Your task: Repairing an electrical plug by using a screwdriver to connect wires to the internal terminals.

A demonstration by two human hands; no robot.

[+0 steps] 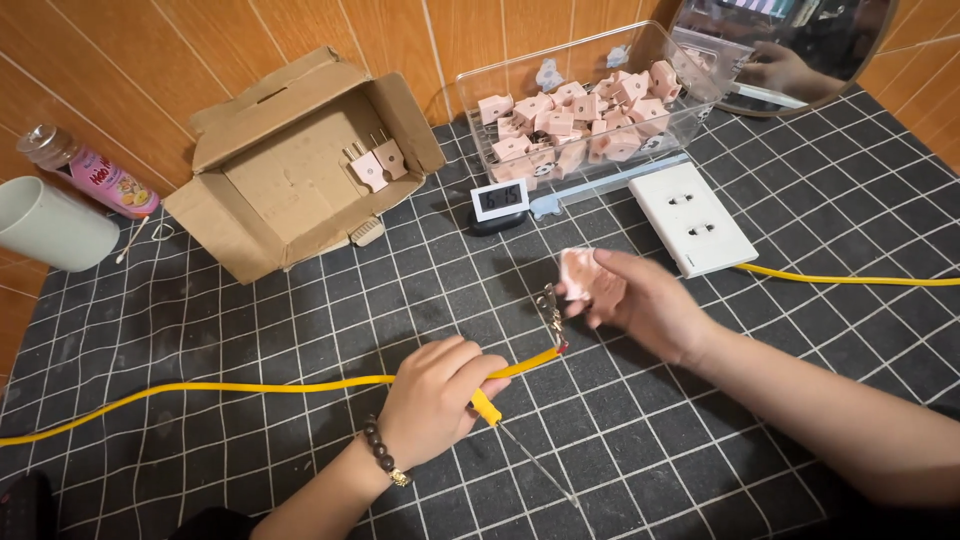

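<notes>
My left hand [432,398] grips a yellow cable [250,386] near its stripped end, together with a yellow-handled screwdriver [520,450] whose thin shaft points down and to the right. The cable's bare wires [551,312] stick up toward my right hand [640,300], which holds a pink plug body [582,276] right beside them, blurred by motion.
An open cardboard box [300,165] with two pink plugs lies at the back left. A clear bin [600,100] holds several pink plugs. A small digital clock [498,200], a white socket panel [692,217] with its own yellow cable, a white cup [55,225], a bottle [90,172] and a mirror [790,50] stand around.
</notes>
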